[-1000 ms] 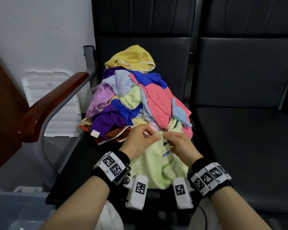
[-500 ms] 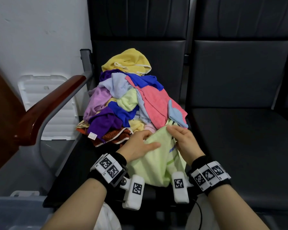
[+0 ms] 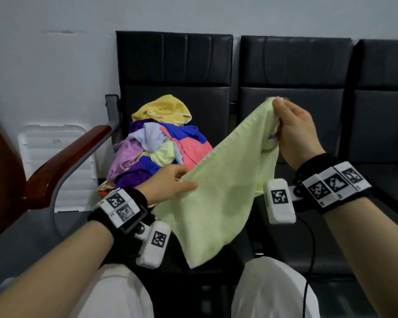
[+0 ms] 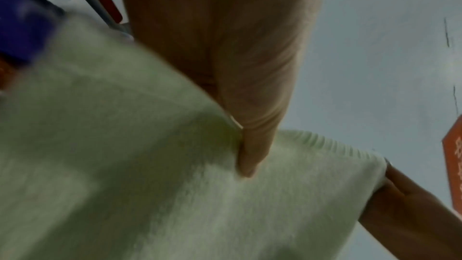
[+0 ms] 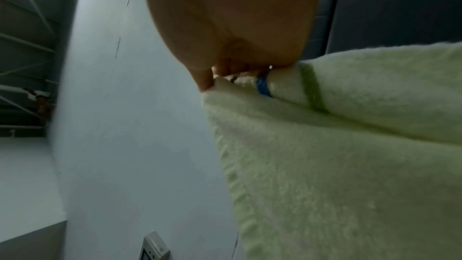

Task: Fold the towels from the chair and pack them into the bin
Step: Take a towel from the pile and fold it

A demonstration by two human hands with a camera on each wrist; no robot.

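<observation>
Above the chair (image 3: 193,106), left hand (image 3: 168,182) and right hand (image 3: 296,134) pinch a green towel (image 3: 221,191).

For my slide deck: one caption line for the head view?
Both hands, left hand and right hand, hold a pale green towel before the towel pile.

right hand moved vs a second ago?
Yes. The right hand has risen and swung right, off the towel pile on the chair, to the next seat's backrest, lifting the light green towel.
</observation>
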